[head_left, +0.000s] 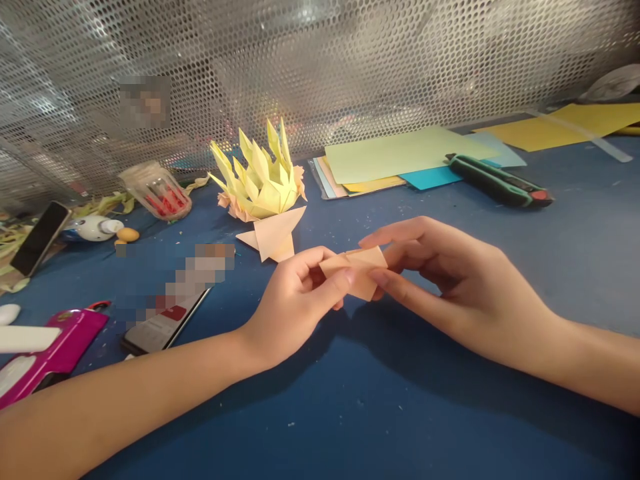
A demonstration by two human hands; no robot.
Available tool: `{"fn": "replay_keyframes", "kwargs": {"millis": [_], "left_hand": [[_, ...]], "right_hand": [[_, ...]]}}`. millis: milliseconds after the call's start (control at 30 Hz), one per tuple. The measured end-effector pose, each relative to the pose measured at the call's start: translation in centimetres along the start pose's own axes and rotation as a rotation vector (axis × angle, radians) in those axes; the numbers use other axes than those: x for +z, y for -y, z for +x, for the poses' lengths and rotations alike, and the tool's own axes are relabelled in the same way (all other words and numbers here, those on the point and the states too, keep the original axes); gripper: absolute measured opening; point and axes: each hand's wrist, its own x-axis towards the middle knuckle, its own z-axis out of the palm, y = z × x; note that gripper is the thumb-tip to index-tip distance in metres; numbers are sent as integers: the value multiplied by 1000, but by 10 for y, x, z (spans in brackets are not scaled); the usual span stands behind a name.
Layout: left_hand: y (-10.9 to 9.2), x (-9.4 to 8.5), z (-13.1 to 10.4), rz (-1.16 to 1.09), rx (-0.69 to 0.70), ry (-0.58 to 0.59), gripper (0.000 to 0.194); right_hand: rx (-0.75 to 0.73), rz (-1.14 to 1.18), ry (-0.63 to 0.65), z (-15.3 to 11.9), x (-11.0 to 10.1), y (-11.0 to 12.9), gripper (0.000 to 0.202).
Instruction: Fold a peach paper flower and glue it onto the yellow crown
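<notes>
Between my two hands is a small folded piece of peach paper (364, 272), held above the blue table. My left hand (305, 300) pinches its left part, thumb on top and fingers curled beneath. At the paper's right end, my right hand (445, 280) grips the edge between thumb and fingers. Just beyond my left hand lies another folded peach paper piece (275, 235). It sits in front of a yellow folded-paper flower (263, 173) with pointed petals and peach pieces around its base.
Coloured paper sheets (400, 153) and a dark green cutter (500, 181) lie at the back right. On the left are a phone (170, 320), a magenta object (75, 340), a jar (160, 190), a white bottle (93, 228) and a tilted phone (40, 239). Perforated metal (350, 73) stands behind.
</notes>
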Motion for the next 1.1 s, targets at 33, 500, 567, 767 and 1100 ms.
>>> {"fn": "replay_keyframes", "kwargs": {"millis": [33, 500, 567, 767, 1100], "left_hand": [[0, 0, 0, 18, -2, -1, 28], [6, -3, 0, -57, -44, 49, 13], [7, -3, 1, -76, -37, 44, 19], [11, -5, 2, -92, -48, 12, 33], [10, -6, 4, -141, -90, 9, 38]], "right_hand": [[3, -2, 15, 0, 0, 0, 24], [28, 81, -26, 3, 1, 0, 9], [38, 120, -28, 2, 1, 1, 6], [37, 183, 56, 3, 0, 2, 6], [12, 198, 47, 1, -1, 2, 9]]}}
